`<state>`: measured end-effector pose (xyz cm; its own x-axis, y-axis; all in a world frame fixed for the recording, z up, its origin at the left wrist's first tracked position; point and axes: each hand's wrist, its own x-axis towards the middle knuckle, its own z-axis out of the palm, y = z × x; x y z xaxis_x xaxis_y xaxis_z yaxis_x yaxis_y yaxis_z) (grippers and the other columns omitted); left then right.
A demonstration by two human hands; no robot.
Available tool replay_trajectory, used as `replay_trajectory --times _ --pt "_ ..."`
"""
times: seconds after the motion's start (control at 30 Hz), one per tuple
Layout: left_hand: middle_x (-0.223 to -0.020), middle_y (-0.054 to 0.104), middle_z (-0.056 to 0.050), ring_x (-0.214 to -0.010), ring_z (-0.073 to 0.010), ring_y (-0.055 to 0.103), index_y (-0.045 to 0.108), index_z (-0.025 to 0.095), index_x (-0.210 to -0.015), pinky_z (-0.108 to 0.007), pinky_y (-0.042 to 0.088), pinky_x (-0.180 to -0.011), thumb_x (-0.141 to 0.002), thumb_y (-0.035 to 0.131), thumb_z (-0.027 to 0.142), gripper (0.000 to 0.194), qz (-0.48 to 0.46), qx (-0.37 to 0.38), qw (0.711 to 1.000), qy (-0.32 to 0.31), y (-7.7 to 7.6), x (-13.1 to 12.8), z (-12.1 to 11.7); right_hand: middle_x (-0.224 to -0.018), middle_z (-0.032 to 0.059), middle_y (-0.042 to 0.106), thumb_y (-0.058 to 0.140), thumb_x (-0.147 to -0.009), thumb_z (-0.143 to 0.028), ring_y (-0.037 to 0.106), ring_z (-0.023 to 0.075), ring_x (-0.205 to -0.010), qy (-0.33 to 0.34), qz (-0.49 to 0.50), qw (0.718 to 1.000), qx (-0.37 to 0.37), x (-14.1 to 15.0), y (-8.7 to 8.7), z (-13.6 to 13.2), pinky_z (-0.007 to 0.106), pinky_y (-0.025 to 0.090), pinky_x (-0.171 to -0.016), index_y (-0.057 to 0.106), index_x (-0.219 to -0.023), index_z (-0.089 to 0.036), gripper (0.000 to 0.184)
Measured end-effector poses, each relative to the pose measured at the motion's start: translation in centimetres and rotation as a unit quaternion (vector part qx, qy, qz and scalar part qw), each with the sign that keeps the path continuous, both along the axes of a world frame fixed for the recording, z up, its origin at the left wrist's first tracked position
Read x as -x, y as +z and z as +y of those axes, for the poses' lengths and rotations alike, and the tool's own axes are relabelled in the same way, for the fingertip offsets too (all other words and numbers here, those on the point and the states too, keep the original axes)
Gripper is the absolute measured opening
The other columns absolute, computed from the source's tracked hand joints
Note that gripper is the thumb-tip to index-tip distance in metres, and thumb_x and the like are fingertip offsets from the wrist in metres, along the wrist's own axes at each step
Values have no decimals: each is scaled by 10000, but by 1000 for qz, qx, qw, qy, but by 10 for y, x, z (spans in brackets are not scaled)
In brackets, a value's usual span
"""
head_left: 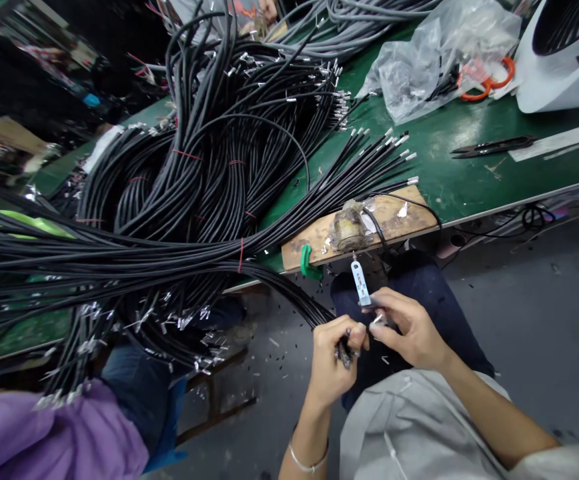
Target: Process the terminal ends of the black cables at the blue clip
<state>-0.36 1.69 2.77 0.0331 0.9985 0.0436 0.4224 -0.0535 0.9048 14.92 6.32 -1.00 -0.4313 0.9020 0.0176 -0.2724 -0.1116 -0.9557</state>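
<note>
My left hand [337, 353] is closed around the ends of a bundle of black cables [289, 287], which runs in from the left over the table edge. Close beside it, my right hand [407, 327] pinches a bit of silver foil [380, 319] between thumb and fingers; whether the foil is still joined to a cable end I cannot tell. Just above my right fingertips, a light-blue tag-like piece [360, 283] hangs from the shaft of a small, grimy motor-like device [348, 228]. That device sits on a wooden board [404, 217] at the table edge.
A green clamp [308, 263] grips the board's edge. Heaps of black cables [209, 160] cover the green table [439, 187]. Orange-handled scissors [489, 83], a plastic bag [409, 67], black snips [494, 145] and a white fan-like housing [544, 73] lie right. A person in purple [69, 433] sits left.
</note>
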Motion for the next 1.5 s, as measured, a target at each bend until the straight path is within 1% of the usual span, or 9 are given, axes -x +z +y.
replay_trajectory --times 0.1,0.3,0.5,0.57,0.63,0.73,0.83,1.07,1.5 --pt "-516 494 8 -477 -88 452 538 153 -564 -220 321 -508 -927 467 264 386 -4 3 1000 -10 0 1 0 -766 53 599 693 -786 -252 539 163 -729 -3 23 999 -35 1 -1 2 283 449 -653 699 -802 -164 89" --pt "-526 497 7 -494 -101 442 500 163 -564 -231 324 -507 -849 584 345 348 -20 -22 999 20 -4 -3 2 -665 -5 530 726 -755 -350 495 120 -595 -84 102 981 144 27 -3 -13 245 420 -557 611 -691 -170 223" --pt "-540 518 11 -483 -93 461 554 149 -607 -219 346 -498 -816 633 286 262 -40 6 998 50 -8 -2 6 -734 38 598 650 -799 -155 524 176 -736 -294 -68 934 -194 25 -3 -16 321 446 -687 650 -746 -196 67" --pt "-572 568 -8 -484 -97 494 615 139 -661 -220 363 -503 -834 616 260 211 -65 16 998 14 -8 3 6 -747 44 604 646 -817 -209 529 174 -732 -227 -56 956 -177 18 -3 -10 320 454 -685 646 -761 -189 60" --pt "-607 599 -23 -508 -105 521 651 139 -705 -222 375 -518 -840 615 252 180 -92 2 996 -12 -8 6 7 -725 33 574 651 -827 -341 525 150 -670 -68 7 997 -27 11 0 -1 286 441 -617 614 -767 -169 186" --pt "-625 583 -21 -565 -117 518 652 148 -712 -231 373 -551 -818 653 258 153 -106 -32 994 -4 -8 6 8 -623 -16 487 713 -734 -484 428 85 -530 173 70 965 182 0 4 17 224 336 -501 582 -738 -133 374" --pt "-615 537 -5 -578 -115 487 618 151 -670 -235 357 -560 -799 680 246 172 -96 -37 995 16 -8 2 9 -546 -47 439 751 -681 -394 342 51 -483 261 10 940 220 -7 9 37 209 243 -471 587 -665 -109 329" --pt "-655 562 2 -607 -113 513 608 166 -703 -225 380 -578 -771 717 199 133 -132 -92 986 44 -10 2 7 -528 -42 469 738 -673 -495 367 61 -493 86 1 976 200 7 18 69 221 255 -487 550 -567 -133 422" --pt "-647 523 19 -598 -98 483 610 161 -705 -214 361 -571 -779 686 141 108 -137 -59 985 81 -9 -3 17 -601 16 582 727 -720 -527 499 96 -545 71 182 937 290 32 13 51 217 392 -510 678 -679 -123 409"
